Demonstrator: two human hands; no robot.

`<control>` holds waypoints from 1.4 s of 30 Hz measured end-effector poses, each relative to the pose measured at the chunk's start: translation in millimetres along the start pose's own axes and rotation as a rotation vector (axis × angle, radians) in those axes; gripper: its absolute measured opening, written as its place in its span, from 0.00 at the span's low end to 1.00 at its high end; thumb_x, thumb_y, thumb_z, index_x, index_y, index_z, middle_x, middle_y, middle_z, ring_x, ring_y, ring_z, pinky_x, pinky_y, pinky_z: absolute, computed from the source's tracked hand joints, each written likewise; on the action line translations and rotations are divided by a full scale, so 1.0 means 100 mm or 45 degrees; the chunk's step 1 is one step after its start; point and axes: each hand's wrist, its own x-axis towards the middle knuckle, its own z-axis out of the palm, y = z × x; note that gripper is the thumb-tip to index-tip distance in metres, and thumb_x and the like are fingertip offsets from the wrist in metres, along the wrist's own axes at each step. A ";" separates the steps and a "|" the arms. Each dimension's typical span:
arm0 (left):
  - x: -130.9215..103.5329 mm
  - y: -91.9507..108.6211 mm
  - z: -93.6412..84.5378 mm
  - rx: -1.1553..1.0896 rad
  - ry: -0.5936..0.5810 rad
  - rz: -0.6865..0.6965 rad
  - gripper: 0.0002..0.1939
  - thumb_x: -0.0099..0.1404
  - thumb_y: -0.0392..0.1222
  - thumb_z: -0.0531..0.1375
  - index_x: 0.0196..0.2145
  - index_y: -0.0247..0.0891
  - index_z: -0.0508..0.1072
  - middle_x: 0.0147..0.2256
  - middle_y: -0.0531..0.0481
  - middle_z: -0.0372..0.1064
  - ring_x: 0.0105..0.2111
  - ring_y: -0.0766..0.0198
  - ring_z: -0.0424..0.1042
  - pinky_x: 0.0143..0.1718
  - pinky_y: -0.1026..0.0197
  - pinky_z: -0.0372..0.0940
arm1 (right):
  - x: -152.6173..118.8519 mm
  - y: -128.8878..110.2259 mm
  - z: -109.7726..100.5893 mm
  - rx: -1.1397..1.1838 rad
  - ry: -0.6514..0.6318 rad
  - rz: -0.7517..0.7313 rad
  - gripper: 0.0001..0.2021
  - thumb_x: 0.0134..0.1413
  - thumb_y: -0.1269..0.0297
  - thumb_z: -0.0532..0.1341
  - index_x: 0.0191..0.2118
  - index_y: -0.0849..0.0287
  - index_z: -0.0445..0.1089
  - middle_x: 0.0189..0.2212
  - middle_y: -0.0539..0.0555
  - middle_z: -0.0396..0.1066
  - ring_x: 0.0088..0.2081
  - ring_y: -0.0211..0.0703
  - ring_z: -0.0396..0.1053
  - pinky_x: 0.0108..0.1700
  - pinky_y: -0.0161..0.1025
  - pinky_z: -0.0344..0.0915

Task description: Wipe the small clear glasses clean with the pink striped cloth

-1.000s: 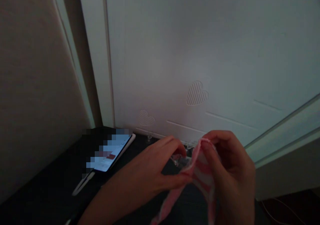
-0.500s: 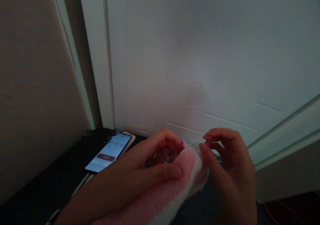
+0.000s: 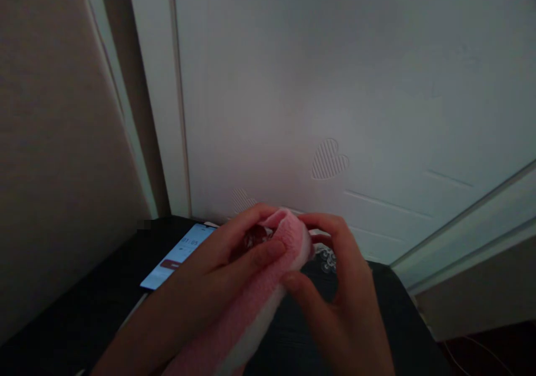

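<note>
A fluffy pink and white towel [image 3: 247,314] runs up from the bottom edge, its bunched end folded over between my hands. My left hand [image 3: 221,275] grips it, thumb pressed on the pink side. Something shiny and clear [image 3: 256,235] shows inside the curl of the left fingers; I cannot make out what it is. Around the far end of the towel, my right hand [image 3: 343,287] has its fingers behind and its thumb against the near white edge. Just beyond the right fingers, small clear round pieces [image 3: 329,260] lie on the dark tabletop [image 3: 288,342].
A phone with a lit timer screen [image 3: 176,259] lies to the left, partly covered by my left hand. Behind the table stands a white panel with heart-shaped grooves [image 3: 330,159]. A beige wall [image 3: 62,141] rises at left. Thin cables [image 3: 460,353] show at lower right.
My right hand has moved left and closed around the towel's end, after pinching beside it. The towel's end has shifted left and is folded over. The clear pieces are more exposed.
</note>
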 end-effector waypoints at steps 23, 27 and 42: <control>-0.01 -0.03 0.02 0.210 0.060 0.049 0.16 0.66 0.49 0.53 0.51 0.51 0.63 0.39 0.53 0.67 0.34 0.65 0.66 0.34 0.63 0.63 | 0.03 0.04 -0.01 0.015 -0.098 0.187 0.11 0.50 0.67 0.63 0.41 0.53 0.67 0.35 0.48 0.72 0.34 0.39 0.68 0.33 0.33 0.62; 0.01 0.02 0.03 0.330 0.063 0.134 0.19 0.67 0.44 0.52 0.55 0.52 0.61 0.46 0.52 0.65 0.37 0.65 0.66 0.40 0.62 0.64 | 0.04 0.05 -0.02 -0.030 -0.093 0.213 0.10 0.49 0.65 0.64 0.39 0.53 0.68 0.33 0.47 0.72 0.32 0.39 0.68 0.32 0.34 0.62; -0.06 0.02 0.04 0.294 0.185 0.127 0.14 0.65 0.45 0.54 0.49 0.48 0.63 0.42 0.52 0.67 0.35 0.64 0.67 0.34 0.64 0.66 | 0.05 0.01 -0.01 -0.083 -0.117 0.202 0.10 0.44 0.59 0.67 0.30 0.56 0.68 0.23 0.45 0.69 0.24 0.35 0.63 0.26 0.32 0.56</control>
